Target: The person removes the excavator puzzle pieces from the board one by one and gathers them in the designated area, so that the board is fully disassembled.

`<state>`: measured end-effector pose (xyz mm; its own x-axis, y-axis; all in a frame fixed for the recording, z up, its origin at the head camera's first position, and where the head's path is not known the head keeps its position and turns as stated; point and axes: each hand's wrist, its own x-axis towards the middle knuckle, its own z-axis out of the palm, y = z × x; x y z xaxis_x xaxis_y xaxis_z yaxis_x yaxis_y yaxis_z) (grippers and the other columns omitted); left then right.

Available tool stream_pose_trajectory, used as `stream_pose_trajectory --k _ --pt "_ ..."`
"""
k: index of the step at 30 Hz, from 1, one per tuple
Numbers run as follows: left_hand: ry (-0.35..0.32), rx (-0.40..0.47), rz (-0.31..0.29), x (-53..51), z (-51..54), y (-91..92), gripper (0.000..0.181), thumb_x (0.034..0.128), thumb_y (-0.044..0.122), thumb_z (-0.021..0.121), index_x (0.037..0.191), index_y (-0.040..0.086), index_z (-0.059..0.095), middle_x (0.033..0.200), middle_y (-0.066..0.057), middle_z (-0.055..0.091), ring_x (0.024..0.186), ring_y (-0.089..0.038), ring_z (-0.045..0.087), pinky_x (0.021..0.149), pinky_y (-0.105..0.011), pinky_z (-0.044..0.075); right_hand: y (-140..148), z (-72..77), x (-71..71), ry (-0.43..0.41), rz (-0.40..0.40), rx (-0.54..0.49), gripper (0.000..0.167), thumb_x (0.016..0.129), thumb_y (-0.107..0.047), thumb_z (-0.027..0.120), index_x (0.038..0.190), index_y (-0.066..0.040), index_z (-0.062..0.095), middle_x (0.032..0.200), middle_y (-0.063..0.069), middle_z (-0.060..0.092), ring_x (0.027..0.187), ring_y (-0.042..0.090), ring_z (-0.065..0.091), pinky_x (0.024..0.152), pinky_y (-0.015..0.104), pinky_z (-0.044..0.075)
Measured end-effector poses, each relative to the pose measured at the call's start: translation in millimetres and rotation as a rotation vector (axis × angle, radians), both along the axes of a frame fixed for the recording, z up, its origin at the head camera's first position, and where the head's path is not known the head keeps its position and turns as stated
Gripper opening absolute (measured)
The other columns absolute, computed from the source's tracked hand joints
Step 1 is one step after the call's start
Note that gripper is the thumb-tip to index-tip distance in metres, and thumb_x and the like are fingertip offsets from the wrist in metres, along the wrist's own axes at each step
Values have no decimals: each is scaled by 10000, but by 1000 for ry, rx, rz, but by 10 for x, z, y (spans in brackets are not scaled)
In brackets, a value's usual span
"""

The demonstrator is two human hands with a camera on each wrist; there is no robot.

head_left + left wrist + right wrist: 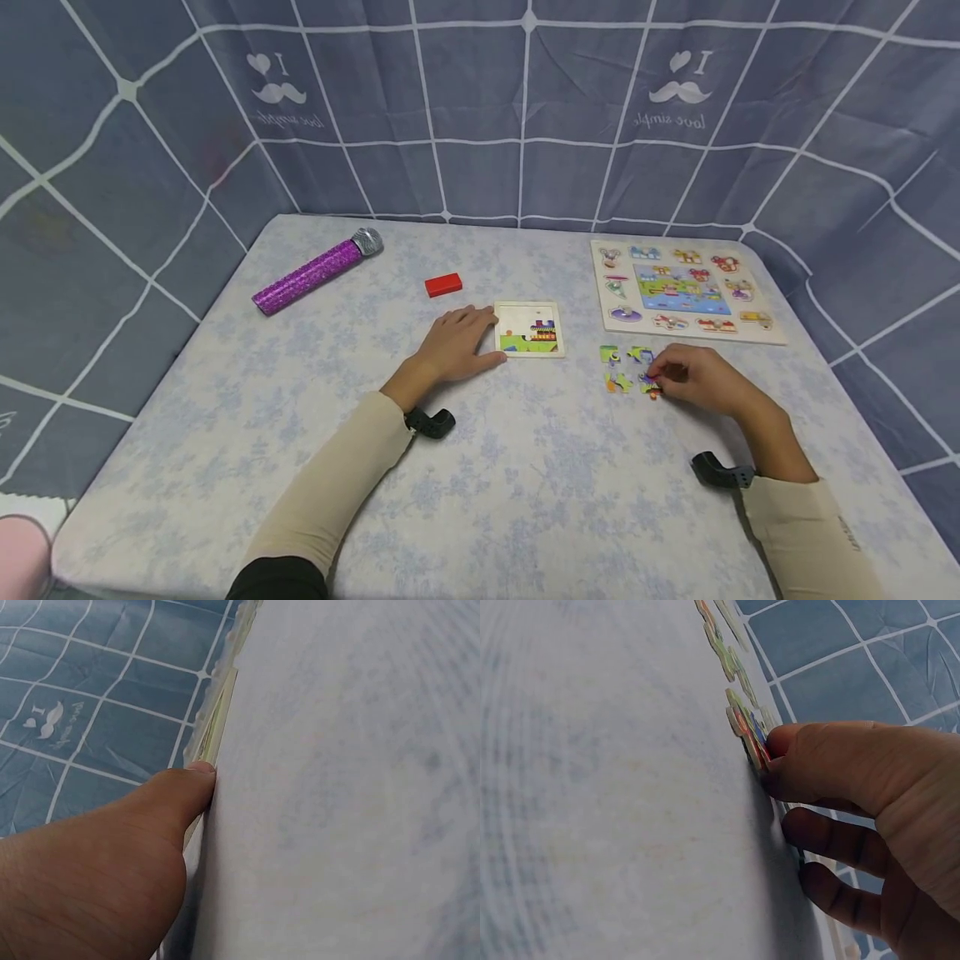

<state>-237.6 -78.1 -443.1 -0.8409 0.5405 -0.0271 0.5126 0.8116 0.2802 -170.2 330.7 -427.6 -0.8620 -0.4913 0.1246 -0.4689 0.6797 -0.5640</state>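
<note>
My left hand (453, 346) lies flat with spread fingers, its fingertips and thumb touching the left side of a small square puzzle frame (561, 333) that holds some pieces along its bottom and right. To the right, my right hand (701, 379) pinches a small puzzle piece (649, 384) between thumb and index finger, low over the table. Loose pieces (618, 382) lie just left of it. In the right wrist view the right hand (855, 787) has thumb and index at the piece (748, 735). The left wrist view shows the left thumb (191, 784) against the frame's edge (217, 724).
A large wooden picture board (697, 332) lies at the back right. A red block (443, 285) sits behind the left hand, and a purple glittery microphone (311, 277) lies at the back left. Patterned cloth (480, 108) hangs behind the table.
</note>
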Motion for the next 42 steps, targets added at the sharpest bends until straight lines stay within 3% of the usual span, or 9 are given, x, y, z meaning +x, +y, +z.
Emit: stream_pose_trajectory --k 19,25,28,32,35,39,42 --pt "-3 2 20 3 18 -59 747 970 609 558 1543 159 393 1636 -42 301 1482 -314 262 1160 -531 238 -83 46 -36 48 58 -15 263 844 133 733 959 -100 770 937 -35 689 821 97 640 667 265 535" --pt "-6 1 20 -1 24 -53 749 970 607 561 1548 165 383 1637 -39 297 1481 -312 260 1163 -531 232 -85 97 -42 139 40 -20 256 854 130 715 978 -87 768 944 -14 700 815 155 634 687 256 521" --pt "-12 9 15 -6 21 -40 755 970 603 567 1554 165 373 1639 -40 294 1480 -315 260 1161 -534 234 -144 181 -75 170 44 -28 215 889 94 702 1017 -69 758 950 17 699 810 109 612 686 245 506" --pt "-12 7 12 -19 6 -22 759 969 609 564 1555 169 369 1641 -35 290 1481 -316 259 1161 -533 235 -374 307 -208 193 128 -20 184 916 53 694 1068 -44 735 973 52 701 831 83 600 616 277 477" --pt "-10 3 5 -24 3 -7 758 969 611 562 1551 163 377 1637 -40 297 1482 -319 260 1160 -534 237 -642 365 -357 193 186 -25 186 929 32 689 1103 -27 720 1018 92 699 886 162 620 651 371 512" --pt "-4 8 2 -15 11 8 749 971 603 566 1546 156 391 1631 -46 312 1478 -319 268 1158 -535 242 -1060 389 -594 95 163 16 253 955 -31 688 1205 0 691 1140 149 669 1009 292 617 831 507 515" --pt "-4 3 8 11 6 6 749 972 601 564 1550 158 387 1630 -40 313 1478 -317 271 1159 -532 245 -1359 360 -745 -3 106 161 341 961 -106 698 1278 15 665 1201 169 643 1064 329 608 897 512 496"
